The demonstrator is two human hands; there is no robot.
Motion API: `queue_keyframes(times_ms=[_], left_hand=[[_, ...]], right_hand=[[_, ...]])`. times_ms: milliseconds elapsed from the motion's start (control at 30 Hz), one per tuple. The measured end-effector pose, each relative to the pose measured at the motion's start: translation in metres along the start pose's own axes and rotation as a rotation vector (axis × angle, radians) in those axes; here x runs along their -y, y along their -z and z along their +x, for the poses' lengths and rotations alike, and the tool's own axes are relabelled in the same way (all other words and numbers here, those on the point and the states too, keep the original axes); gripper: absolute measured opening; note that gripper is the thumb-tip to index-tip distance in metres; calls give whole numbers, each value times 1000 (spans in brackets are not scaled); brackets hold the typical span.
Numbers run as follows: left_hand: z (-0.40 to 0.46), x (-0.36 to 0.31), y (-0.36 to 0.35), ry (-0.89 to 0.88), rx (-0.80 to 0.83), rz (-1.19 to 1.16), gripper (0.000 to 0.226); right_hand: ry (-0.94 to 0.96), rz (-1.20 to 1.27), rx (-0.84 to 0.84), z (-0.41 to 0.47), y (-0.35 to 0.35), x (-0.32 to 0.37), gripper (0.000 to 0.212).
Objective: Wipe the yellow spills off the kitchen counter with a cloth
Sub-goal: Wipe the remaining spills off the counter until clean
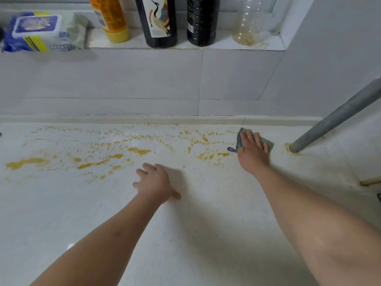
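On the tiled ledge well beyond the fingertips, four bottles are lined up. An orange-yellow bottle (110, 19) is seen on the left, opaque, so its fill cannot be told. Next to it stands a dark bottle with a crane label (157, 21), then a second dark bottle (203, 20); what is in either cannot be made out. A clear plastic bottle (248, 21) is seen furthest right, holding only a little yellowish liquid at its base. A blue-and-yellow wipes pack (34, 32), soft and crinkled with a hard white lid, lies at the ledge's left end.

A grey metal pole (338, 116) slants down to the counter just beyond the right hand's little-finger side, ringed by a yellowish stain at its foot.

The right hand (252, 148) is pressed flat on a green cloth (268, 142) with dark patterned edging, its fingers straight and slightly spread; the cloth is seen past the fingertips and at the thumb side. The yellow spills (140, 150) are scattered as blots and fine specks from just beside the thumb of that hand leftward across the pale speckled counter (185, 234), with larger puddles beyond the left hand's fingertips. The left hand (155, 182) is laid on the counter with fingers relaxed and apart, holding nothing.
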State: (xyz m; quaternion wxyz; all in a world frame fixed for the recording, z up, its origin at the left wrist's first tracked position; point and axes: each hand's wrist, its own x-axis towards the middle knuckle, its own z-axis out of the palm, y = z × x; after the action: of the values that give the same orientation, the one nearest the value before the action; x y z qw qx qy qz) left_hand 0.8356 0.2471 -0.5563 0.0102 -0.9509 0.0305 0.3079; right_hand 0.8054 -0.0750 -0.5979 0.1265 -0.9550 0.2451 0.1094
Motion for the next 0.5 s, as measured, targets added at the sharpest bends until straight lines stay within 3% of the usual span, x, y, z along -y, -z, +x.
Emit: queue_keyframes(times_ms=[200, 500], left_hand=[[2, -7, 4, 8, 22, -2, 145], [-1, -8, 3, 14, 11, -1, 141]], right_hand=[[80, 0, -3, 16, 0, 19, 61], [477, -60, 142, -66, -22, 84, 62]])
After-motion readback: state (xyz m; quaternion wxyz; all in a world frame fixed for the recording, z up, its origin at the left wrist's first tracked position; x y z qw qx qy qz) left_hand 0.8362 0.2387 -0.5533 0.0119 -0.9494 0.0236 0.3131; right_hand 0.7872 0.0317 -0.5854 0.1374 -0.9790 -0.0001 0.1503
